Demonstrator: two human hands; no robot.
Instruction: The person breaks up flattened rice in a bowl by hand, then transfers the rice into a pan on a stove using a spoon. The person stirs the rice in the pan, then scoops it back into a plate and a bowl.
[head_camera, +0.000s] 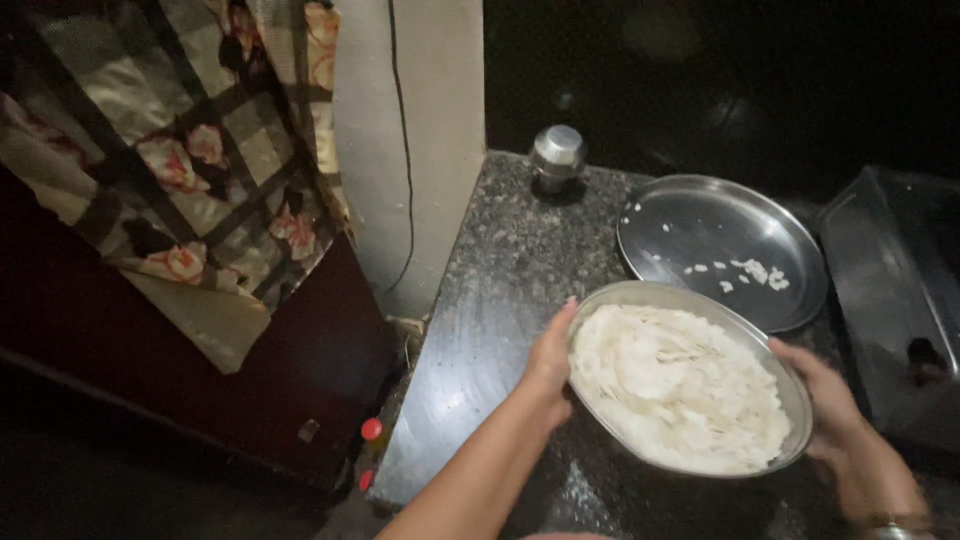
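A round steel bowl (600, 300) full of flat white flakes (680, 385) is held tilted above the dark granite counter (500, 290). My left hand (550, 360) grips its left rim and my right hand (825, 395) grips its right rim. Just behind the bowl lies a wide steel plate (700, 225) with a few white flakes scattered on it.
A small steel lidded pot (557, 155) stands at the counter's far edge. A dark steel tray or sink (890, 290) sits at the right. A white pillar (420, 140) with a black cable and a floral checked cloth (190, 150) are on the left.
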